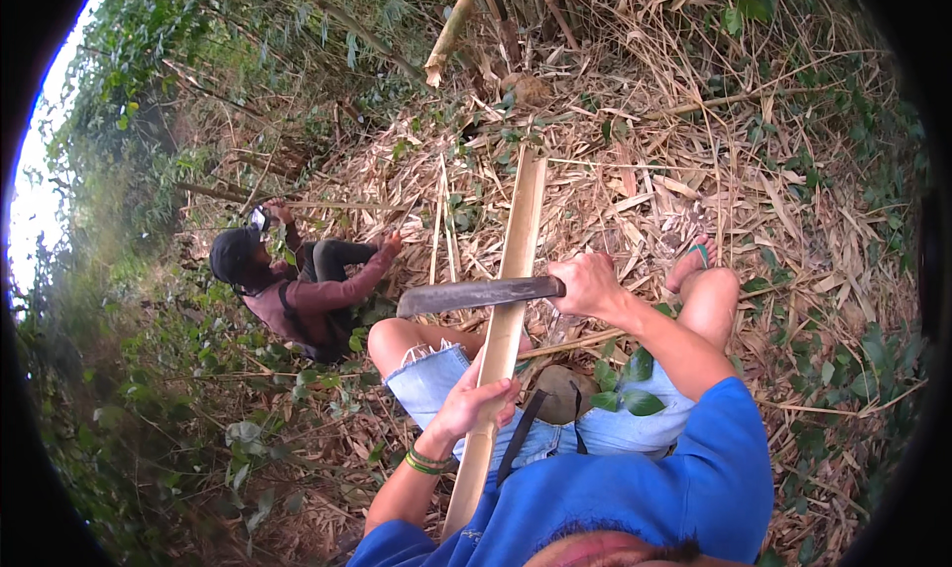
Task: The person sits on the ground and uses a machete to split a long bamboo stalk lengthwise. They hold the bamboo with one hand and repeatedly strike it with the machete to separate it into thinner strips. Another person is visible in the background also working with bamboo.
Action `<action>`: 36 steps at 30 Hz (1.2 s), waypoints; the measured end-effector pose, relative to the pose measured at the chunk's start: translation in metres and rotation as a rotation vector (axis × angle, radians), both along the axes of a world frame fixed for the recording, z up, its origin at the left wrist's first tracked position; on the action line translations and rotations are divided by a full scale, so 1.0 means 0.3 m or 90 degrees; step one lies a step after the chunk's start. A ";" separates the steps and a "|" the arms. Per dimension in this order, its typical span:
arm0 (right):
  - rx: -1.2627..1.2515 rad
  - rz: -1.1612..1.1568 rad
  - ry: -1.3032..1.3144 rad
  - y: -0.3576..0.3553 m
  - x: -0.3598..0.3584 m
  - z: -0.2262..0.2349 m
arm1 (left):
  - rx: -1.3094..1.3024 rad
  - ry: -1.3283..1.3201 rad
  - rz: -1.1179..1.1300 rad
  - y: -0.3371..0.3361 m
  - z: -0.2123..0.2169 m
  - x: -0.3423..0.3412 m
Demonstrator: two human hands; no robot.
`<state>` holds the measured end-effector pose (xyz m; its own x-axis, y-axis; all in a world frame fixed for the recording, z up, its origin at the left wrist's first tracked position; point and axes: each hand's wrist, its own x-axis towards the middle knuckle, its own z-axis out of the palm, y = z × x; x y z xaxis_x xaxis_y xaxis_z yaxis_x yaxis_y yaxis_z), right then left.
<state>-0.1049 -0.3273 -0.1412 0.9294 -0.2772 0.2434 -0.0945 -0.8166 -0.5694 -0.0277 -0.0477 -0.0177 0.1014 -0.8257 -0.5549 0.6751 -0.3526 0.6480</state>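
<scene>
A long split length of bamboo (523, 225), pale and hollowed on its upper face, slants from my body out over the leaf-covered ground. My left hand (474, 405) is closed around its near part, above my left thigh. In my right hand (587, 285) I grip a machete (468, 296) by its handle, which my fingers hide. The dark, broad blade points left and lies across the bamboo around its middle; whether its edge touches or just hovers over the bamboo I cannot tell. Green and yellow bands circle my left wrist.
Another person (309, 279) in a dark cap crouches to the left. Thin bamboo strips (443, 220) lie beyond my left knee. A cut bamboo pole (456, 26) juts in from the top. Dry leaves (635, 205) cover the ground; a leafy sprig (633, 388) rests by my lap.
</scene>
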 end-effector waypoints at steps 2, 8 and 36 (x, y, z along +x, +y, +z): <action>0.037 -0.053 0.030 -0.028 -0.009 -0.012 | 0.013 -0.021 -0.019 0.014 0.029 -0.022; 0.207 -0.337 0.110 -0.389 -0.045 0.000 | 0.004 0.016 -0.071 0.185 0.079 -0.100; 0.084 0.011 -0.089 0.079 0.001 0.047 | 0.017 -0.207 0.109 -0.137 -0.068 0.129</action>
